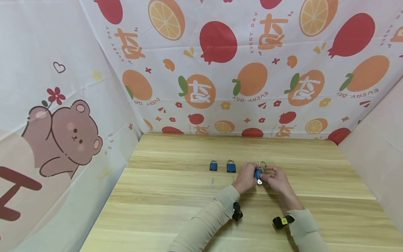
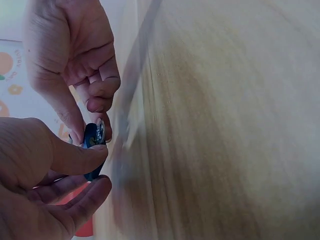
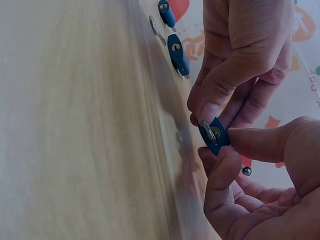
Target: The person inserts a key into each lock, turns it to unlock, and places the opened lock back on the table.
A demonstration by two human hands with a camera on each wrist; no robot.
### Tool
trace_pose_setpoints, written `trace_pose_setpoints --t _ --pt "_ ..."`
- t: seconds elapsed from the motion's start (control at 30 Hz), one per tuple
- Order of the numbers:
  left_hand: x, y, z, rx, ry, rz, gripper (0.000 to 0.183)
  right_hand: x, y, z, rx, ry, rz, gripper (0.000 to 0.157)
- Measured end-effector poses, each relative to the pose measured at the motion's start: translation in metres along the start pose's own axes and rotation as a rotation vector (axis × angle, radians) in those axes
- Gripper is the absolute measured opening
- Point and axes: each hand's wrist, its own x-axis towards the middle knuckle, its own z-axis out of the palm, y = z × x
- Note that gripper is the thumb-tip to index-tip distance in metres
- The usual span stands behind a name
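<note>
A small blue padlock (image 1: 258, 173) is held off to the right, its metal shackle (image 1: 262, 163) swung open. A silver key (image 3: 209, 131) sits in the keyhole at its bottom. My left hand (image 1: 247, 177) grips the lock body from the left, the thumb lying beside the key in the right wrist view. From the other side my right hand (image 1: 276, 180) pinches the body between thumb and index finger. In the left wrist view, fingers of both hands hide much of the padlock (image 2: 93, 135).
To the left stand two closed blue padlocks, a smaller one (image 1: 213, 166) and a larger one (image 1: 231, 166). A key (image 1: 212, 182) lies before the smaller; another key (image 1: 233, 180) is partly hidden by my left hand. Printed cloth (image 1: 220, 80) hangs behind the wooden table (image 1: 151, 210).
</note>
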Motion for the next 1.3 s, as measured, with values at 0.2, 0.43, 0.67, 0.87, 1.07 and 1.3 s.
trace_pose_setpoints --t 0.2,0.43,0.67,0.87,1.07,1.3 --pt "0.0 -0.003 0.006 0.013 -0.014 -0.005 0.031 0.0 0.003 0.002 -0.018 -0.016 0.024 0.044" --pt "0.0 -0.004 0.008 0.018 0.003 -0.006 0.029 0.001 0.004 0.002 -0.012 -0.003 0.034 0.045" --pt "-0.002 -0.005 0.011 0.038 -0.005 -0.015 0.029 0.001 0.008 0.003 -0.015 -0.014 0.048 0.048" --pt "-0.002 -0.005 0.012 0.063 0.013 -0.001 0.027 0.002 0.008 0.002 -0.01 -0.016 0.047 0.046" --pt "-0.001 -0.006 0.013 0.083 0.014 0.009 0.025 0.003 0.008 0.002 0.001 -0.022 0.042 0.048" --pt "0.0 -0.006 0.014 0.082 0.009 0.012 0.025 0.004 0.009 0.001 -0.013 -0.033 0.044 0.049"
